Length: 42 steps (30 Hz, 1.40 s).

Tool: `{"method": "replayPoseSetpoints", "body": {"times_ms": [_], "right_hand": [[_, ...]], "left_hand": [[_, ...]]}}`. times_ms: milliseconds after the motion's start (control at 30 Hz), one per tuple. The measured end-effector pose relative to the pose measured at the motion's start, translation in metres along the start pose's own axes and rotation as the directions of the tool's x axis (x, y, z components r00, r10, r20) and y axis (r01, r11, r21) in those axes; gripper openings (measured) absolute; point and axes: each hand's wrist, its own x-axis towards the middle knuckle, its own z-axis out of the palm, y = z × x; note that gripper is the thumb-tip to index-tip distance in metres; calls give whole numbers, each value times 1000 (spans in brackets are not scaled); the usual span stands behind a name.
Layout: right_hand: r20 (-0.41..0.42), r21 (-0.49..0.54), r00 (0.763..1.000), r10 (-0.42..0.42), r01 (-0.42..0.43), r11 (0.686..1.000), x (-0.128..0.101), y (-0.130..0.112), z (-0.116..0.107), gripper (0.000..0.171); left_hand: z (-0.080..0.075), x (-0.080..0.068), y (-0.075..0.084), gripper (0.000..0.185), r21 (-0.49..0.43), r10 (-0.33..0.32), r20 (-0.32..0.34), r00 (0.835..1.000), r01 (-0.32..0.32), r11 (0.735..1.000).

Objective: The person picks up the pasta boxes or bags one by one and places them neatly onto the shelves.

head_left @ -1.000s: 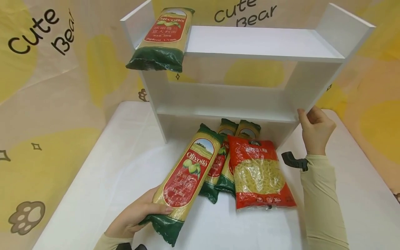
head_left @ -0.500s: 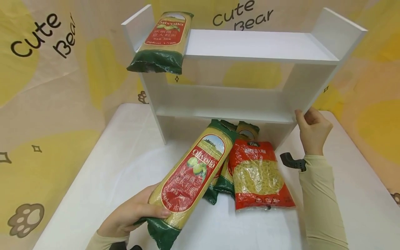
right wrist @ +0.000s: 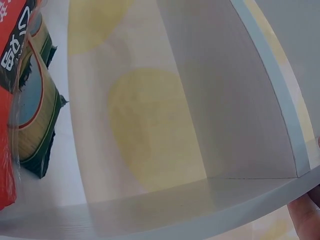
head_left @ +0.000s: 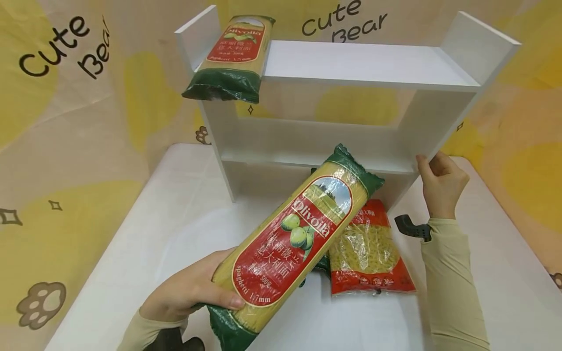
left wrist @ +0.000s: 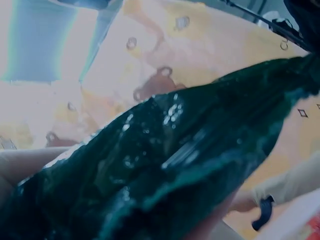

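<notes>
Yellow-red spaghetti pkg (head_left: 290,243), green ends

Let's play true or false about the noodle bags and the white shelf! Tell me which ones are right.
1. The left hand holds a spaghetti bag up off the table. True.
2. The right hand holds a red macaroni bag. False: it grips the side panel of the white shelf; the macaroni bag lies on the table.
3. A second spaghetti bag lies on the shelf's top board. True.
4. The top bag sits at the shelf's right end. False: it is at the left end, overhanging the front edge.
</notes>
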Motion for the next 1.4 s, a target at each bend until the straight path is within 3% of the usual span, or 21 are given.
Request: {"method": "replayPoseSetpoints", "body": {"times_ms": [100,333,500,733,1033,1167,1400], "right_hand": [[9,-16,1000,4,-4,1000,-1,1,0,21],[1,-33,1000,-18,18,999,0,2,-1,21],[-12,-38,1000,-25,24,999,1,2,-2,21],[-11,-31,999,-31,31,999,1,1,-2,21],[1,-31,1000,-29,29,999,1,7,-2,21],[6,-37,999,-34,34,999,1,6,-1,21],[-5,-9,1000,-22,22,1000,3,4,0,20]], "left_hand": [[2,5,12,46,16,-8,3,1000,8,1000],[2,13,33,46,65,100,60,993,-104,992],[4,23,56,47,98,100,-15,995,-98,990],[0,52,84,49,109,217,-105,971,-205,973],[5,85,111,51,-40,226,-227,947,-241,970],[8,99,122,42,-101,234,-283,930,-272,957],[14,129,144,29,-260,177,-398,900,-295,920]]}}
